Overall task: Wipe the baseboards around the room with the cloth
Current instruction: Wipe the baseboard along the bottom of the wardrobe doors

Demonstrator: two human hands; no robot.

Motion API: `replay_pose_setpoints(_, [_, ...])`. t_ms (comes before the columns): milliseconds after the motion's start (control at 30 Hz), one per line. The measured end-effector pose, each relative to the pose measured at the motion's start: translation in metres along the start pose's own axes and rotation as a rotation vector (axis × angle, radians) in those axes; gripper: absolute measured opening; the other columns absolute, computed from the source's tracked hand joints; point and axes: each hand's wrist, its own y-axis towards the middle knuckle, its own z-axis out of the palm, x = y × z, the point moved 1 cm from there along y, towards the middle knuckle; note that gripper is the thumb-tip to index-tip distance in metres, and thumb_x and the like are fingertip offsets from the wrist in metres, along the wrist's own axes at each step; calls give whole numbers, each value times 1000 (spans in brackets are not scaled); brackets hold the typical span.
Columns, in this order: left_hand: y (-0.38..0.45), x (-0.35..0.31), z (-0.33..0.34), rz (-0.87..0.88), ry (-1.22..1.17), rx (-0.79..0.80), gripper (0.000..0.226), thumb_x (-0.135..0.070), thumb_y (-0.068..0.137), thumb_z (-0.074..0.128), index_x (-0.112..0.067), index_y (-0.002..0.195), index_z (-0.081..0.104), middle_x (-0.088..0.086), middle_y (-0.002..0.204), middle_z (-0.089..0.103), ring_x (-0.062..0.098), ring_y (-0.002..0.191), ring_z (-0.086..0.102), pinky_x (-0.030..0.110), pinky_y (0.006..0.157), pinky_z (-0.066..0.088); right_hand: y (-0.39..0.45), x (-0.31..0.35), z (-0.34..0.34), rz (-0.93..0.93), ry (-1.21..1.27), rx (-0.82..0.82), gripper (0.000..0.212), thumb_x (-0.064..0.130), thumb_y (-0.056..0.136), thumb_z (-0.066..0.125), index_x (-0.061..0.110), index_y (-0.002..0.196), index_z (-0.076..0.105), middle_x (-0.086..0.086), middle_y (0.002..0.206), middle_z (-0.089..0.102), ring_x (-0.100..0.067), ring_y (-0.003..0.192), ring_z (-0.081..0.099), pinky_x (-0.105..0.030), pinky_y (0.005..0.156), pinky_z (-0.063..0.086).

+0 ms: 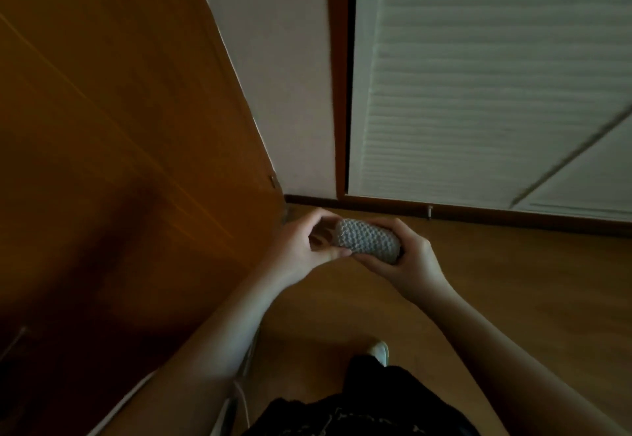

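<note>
A grey, bumpy-textured cloth (367,240), rolled into a short bundle, is held between both hands above the wooden floor. My right hand (405,257) grips its right end with curled fingers. My left hand (304,247) curls round its left end, thumb under the bundle. A dark brown baseboard (478,213) runs along the foot of the wall just beyond the hands.
A brown wooden door or panel (119,127) fills the left side. A white louvred door (478,76) stands at the right behind the baseboard, with a small doorstop (429,212) at its foot. A white cord (244,398) lies on the floor. My foot (379,351) is below.
</note>
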Motion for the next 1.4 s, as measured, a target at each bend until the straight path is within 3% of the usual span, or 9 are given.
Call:
replay_pose_setpoints(133, [32, 10, -13, -57, 27, -59, 41, -40, 83, 75, -44, 117, 52, -33, 109, 58, -19, 104, 53, 1, 78, 44, 51, -19, -9, -30, -46, 34, 59, 45, 74, 77, 27, 125, 55, 17, 115, 63, 2, 105, 63, -14, 80, 54])
replay_pose_setpoints(333, [54, 63, -34, -274, 68, -206, 32, -48, 95, 54, -40, 126, 49, -35, 104, 51, -29, 93, 47, -1, 66, 41, 88, -45, 5, 18, -52, -15, 56, 40, 72, 80, 35, 120, 53, 23, 108, 62, 7, 102, 62, -11, 77, 53])
replay_pose_setpoints(400, [61, 84, -41, -300, 146, -230, 37, -46, 97, 52, -37, 133, 47, -36, 109, 44, -26, 92, 45, 1, 67, 35, 97, -52, 14, 43, -63, -41, 56, 36, 72, 82, 34, 119, 54, 23, 108, 62, 7, 101, 62, -12, 77, 53])
replay_pose_setpoints(500, [72, 119, -48, -245, 291, -237, 43, -42, 99, 52, -30, 140, 47, -24, 125, 43, -13, 111, 37, 2, 79, 27, 111, -58, 27, 82, -83, -80, 55, 35, 72, 82, 36, 118, 53, 25, 107, 61, 10, 102, 60, -10, 76, 52])
replay_pose_setpoints(633, [92, 166, -63, -134, 558, -191, 50, -43, 98, 46, -24, 144, 43, -2, 145, 47, 13, 134, 41, 29, 105, 37, 134, -61, 42, 132, -82, -173, 51, 40, 70, 81, 35, 114, 54, 25, 105, 61, 10, 100, 60, -8, 74, 51])
replay_pose_setpoints(800, [119, 216, -83, -103, 722, -49, 55, -41, 98, 47, -25, 149, 35, 1, 157, 35, 24, 146, 28, 45, 116, 25, 152, -71, 69, 184, -97, -307, 52, 35, 71, 84, 38, 113, 54, 26, 107, 60, 1, 99, 61, -15, 73, 54])
replay_pose_setpoints(900, [137, 237, -89, -97, 782, 59, 59, -40, 99, 46, -25, 153, 28, 1, 162, 25, 24, 150, 17, 43, 120, 15, 156, -82, 83, 223, -101, -354, 52, 27, 71, 85, 38, 112, 54, 24, 108, 59, -2, 100, 60, -22, 76, 51])
replay_pose_setpoints(967, [148, 248, -87, -97, 813, 104, 60, -40, 100, 44, -25, 155, 24, 1, 163, 19, 23, 152, 11, 41, 120, 9, 156, -91, 88, 265, -88, -360, 51, 29, 71, 85, 42, 109, 53, 28, 104, 61, 4, 96, 60, -12, 71, 49])
replay_pose_setpoints(1400, [229, 354, -22, -279, 878, 185, 68, -32, 97, 54, -25, 157, 22, 5, 164, 20, 29, 150, 21, 50, 119, 23, 268, -248, 86, 341, -42, -260, 51, 32, 72, 84, 36, 112, 53, 27, 102, 59, 11, 97, 58, -9, 71, 48])
